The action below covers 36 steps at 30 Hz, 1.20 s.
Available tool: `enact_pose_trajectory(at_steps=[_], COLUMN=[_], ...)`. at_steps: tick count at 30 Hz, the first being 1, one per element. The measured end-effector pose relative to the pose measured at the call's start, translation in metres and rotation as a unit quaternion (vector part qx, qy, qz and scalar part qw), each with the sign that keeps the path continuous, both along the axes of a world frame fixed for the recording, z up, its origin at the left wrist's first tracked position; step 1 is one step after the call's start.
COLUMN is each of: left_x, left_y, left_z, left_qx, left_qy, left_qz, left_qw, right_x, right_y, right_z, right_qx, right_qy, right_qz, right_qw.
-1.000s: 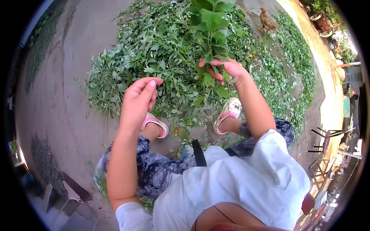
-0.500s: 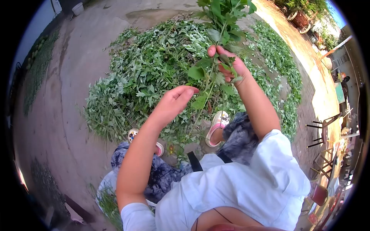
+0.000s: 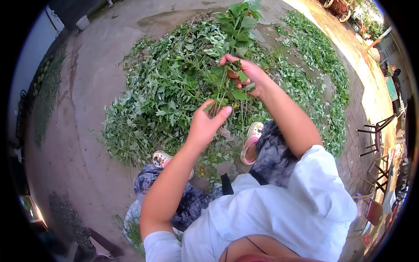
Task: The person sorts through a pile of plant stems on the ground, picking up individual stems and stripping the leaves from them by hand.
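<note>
Upright in front of me is a leafy green stalk [image 3: 238,28], broad leaves at its top and thin stems hanging below. Its middle is gripped by my right hand [image 3: 246,76], with the fingers closed round the stems and some leaves poking out between them. Lower down, my left hand [image 3: 207,124] is curled round the lower stems, thumb on the near side; its fingertips are partly hidden. Beneath both hands spreads a large heap of cut leafy plants [image 3: 159,94], some showing pale leaf undersides.
My shoes, the left [image 3: 161,158] and the right [image 3: 252,139], stand at the heap's near edge. More greens [image 3: 321,56] lie spread to the right. A white bucket [image 3: 82,22] stands far left, and chairs [image 3: 377,133] are at the right. Grass-like stems [image 3: 131,231] lie by my left side.
My right hand has come down and left with the stalk. My left hand has moved right and closed round the lower stems; before, it was beside them.
</note>
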<state>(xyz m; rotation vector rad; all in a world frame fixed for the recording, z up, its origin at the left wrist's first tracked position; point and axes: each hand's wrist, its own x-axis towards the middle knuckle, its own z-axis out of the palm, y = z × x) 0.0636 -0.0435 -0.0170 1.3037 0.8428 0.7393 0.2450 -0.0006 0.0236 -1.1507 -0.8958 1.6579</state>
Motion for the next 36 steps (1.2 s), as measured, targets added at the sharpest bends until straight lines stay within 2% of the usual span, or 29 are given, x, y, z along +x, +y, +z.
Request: enact_pose_trajectory(at_steps=[1,3,6,9,10,14,16,19,21,23,25,27,29,33,34,35,36], left_x=[0.001,0.002,0.006,0.003,0.001,-0.006,-0.008,-0.014,-0.027,-0.036,-0.042,-0.049,-0.057,-0.069,-0.073,-0.077,-0.085], left_y=[0.001,0.003,0.000,0.005,0.007,0.008,0.007,-0.002,-0.014,-0.024,-0.025,-0.022,-0.016,-0.018,-0.019,-0.018,-0.018], left_z=[-0.002,-0.008,-0.020,-0.025,-0.025,-0.020,-0.020,-0.023,-0.027,-0.029,-0.021,-0.017,-0.017,-0.024,-0.025,-0.024,-0.021], left_qx=[-0.004,-0.006,-0.004,0.013,0.017,-0.016,-0.035,-0.042,-0.037,-0.054,-0.074,-0.203,-0.217,-0.164,-0.018,0.128,0.137], left_qy=[0.004,0.028,0.034,0.037,0.036,0.085,0.110,0.117,0.131,0.124,0.121,0.070,0.054,0.118,0.201,0.280,0.335], left_qz=[-0.003,-0.019,-0.014,-0.034,-0.056,-0.079,-0.097,-0.109,-0.120,-0.150,-0.167,-0.158,-0.161,-0.165,-0.169,-0.168,-0.147], left_qw=[1.000,0.999,0.999,0.999,0.998,0.993,0.989,0.986,0.983,0.979,0.976,0.964,0.961,0.965,0.965,0.937,0.921], right_x=[-0.001,0.004,0.000,0.011,0.017,0.028,0.047,0.078,0.112,0.147,0.151,0.154,0.156,0.155,0.143,0.133,0.131], right_y=[-0.002,0.001,0.001,0.007,0.010,0.015,0.023,0.022,0.026,0.018,0.012,0.007,0.009,0.022,0.024,0.027,0.028], right_z=[0.000,-0.005,-0.002,-0.017,-0.017,-0.022,-0.033,-0.025,-0.028,-0.027,-0.030,-0.032,-0.040,-0.064,-0.066,-0.066,-0.068], right_qx=[-0.024,-0.017,-0.018,-0.022,-0.044,-0.086,-0.081,-0.070,-0.052,-0.033,-0.029,-0.069,-0.071,-0.085,-0.083,-0.080,-0.070], right_qy=[-0.037,-0.007,-0.063,-0.066,-0.028,-0.038,-0.005,0.006,0.029,0.064,0.061,-0.077,-0.075,-0.074,-0.062,-0.050,-0.066], right_qz=[-0.033,-0.015,-0.041,-0.058,-0.074,-0.097,-0.120,-0.195,-0.359,-0.340,-0.377,-0.347,-0.365,-0.326,-0.343,-0.358,-0.329], right_qw=[0.998,1.000,0.997,0.996,0.996,0.991,0.989,0.978,0.931,0.938,0.924,0.932,0.925,0.939,0.934,0.929,0.939])
